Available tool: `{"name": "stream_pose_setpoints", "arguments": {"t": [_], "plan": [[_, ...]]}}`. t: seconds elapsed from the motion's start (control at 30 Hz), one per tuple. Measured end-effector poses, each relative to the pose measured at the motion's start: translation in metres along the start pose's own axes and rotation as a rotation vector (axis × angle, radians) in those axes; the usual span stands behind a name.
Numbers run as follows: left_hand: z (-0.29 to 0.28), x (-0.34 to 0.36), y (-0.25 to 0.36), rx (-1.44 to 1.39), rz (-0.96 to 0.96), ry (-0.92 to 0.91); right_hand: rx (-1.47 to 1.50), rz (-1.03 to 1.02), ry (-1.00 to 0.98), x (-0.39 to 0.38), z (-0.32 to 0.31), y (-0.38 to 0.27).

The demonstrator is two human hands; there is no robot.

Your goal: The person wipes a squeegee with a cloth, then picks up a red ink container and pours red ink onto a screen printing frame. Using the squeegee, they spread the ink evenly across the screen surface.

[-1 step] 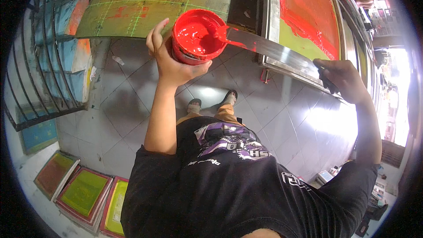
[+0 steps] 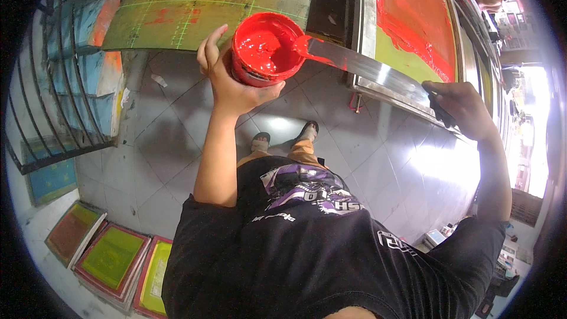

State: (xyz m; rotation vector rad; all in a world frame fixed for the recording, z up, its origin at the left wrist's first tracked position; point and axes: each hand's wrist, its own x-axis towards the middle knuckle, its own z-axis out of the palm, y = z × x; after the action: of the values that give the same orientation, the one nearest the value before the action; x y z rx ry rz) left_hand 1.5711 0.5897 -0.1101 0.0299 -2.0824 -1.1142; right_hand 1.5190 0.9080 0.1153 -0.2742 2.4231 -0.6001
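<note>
My left hand (image 2: 227, 85) grips a round tub of red ink (image 2: 266, 50) from its side and holds it up in front of me. My right hand (image 2: 463, 109) is closed on the dark handle of a long flat metal spatula (image 2: 369, 70). The spatula's tip rests inside the tub, coated with red ink. Just behind the blade stands a metal-framed printing screen (image 2: 363, 35) whose green mesh is smeared with red ink. A yellow-green board with grid lines (image 2: 207, 0) lies beyond the tub.
A dark metal rack (image 2: 56, 100) holding coloured screens stands at the left. Several framed screens (image 2: 112, 257) lean together at the lower left. Grey floor tiles (image 2: 171, 142) and my sandalled feet (image 2: 283, 136) show below the tub.
</note>
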Motion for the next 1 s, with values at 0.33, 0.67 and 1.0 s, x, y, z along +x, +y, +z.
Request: {"name": "stream_pose_setpoints", "arguments": {"t": [0.33,0.67,1.0], "plan": [[-0.001,0.009,-0.005,-0.003,0.008,0.017,-0.312,0.163,0.021,0.003,-0.017,-0.024],[-0.009,0.018,0.003,0.156,0.153,-0.036,-0.719,-0.564,0.318,-0.006,-0.030,-0.042],[-0.017,0.027,0.009,0.233,0.187,-0.107,-1.367,-0.867,0.359,-0.006,-0.048,-0.081]]}}
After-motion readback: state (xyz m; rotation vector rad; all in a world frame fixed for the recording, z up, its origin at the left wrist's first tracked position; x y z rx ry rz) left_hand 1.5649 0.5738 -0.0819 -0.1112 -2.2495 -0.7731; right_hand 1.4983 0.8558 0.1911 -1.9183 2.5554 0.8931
